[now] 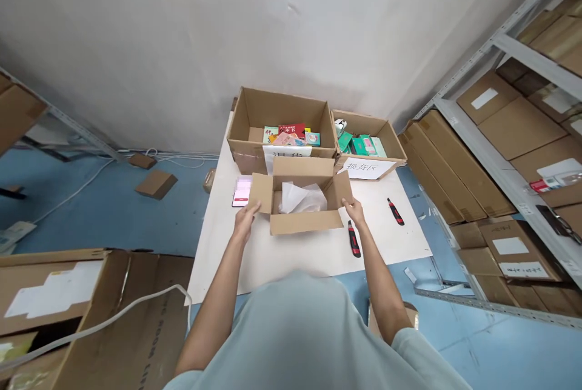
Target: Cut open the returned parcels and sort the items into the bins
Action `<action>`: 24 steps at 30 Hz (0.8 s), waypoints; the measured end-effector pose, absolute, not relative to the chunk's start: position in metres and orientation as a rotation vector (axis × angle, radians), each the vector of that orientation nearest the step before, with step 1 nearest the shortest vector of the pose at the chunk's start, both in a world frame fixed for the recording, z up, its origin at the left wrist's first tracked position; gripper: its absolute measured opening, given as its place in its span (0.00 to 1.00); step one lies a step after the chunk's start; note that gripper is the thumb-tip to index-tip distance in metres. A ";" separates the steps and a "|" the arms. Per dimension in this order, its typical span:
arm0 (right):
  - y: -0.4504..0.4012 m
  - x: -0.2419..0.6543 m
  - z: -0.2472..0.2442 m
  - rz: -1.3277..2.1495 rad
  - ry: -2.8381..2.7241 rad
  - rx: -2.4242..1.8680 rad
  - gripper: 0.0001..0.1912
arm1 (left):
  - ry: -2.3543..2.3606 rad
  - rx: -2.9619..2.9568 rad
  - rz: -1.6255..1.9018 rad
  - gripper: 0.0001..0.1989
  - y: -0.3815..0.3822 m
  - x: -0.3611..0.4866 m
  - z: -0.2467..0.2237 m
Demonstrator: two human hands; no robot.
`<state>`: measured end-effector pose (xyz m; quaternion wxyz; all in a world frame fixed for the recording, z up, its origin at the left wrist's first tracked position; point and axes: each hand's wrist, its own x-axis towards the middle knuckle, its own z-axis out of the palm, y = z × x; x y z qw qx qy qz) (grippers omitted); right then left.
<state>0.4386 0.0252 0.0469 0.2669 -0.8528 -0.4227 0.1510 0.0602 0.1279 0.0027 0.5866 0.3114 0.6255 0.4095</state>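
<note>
An open cardboard box lies in front of me on the white table, its four flaps folded outward. Inside it is a translucent white plastic bag; what the bag holds is hard to tell. My left hand grips the box's left flap between thumb and fingers. The right flap is pinched in my right hand. A red and black utility knife lies just beside my right hand. Left of the box, a phone with a lit screen rests on the table.
Behind stand a larger carton of small books and packs and a smaller carton of green packs, both labelled. A second knife lies at the right of the table. Shelves flank the right; a big carton stands lower left.
</note>
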 end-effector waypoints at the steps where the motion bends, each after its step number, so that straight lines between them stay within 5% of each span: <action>1: 0.024 0.432 0.045 0.432 -1.121 -2.278 0.24 | 1.446 0.728 0.941 0.24 0.127 0.066 0.005; 11: -0.031 0.476 0.089 0.337 -0.772 -2.027 0.24 | 1.069 0.859 1.097 0.20 0.156 0.141 0.084; 16: -0.144 0.521 0.119 0.110 -0.520 -1.905 0.29 | 0.764 0.973 0.969 0.20 0.139 0.240 0.112; 24: -0.369 0.513 0.112 -0.148 0.044 -1.962 0.29 | 0.596 1.110 0.383 0.23 0.014 0.406 0.078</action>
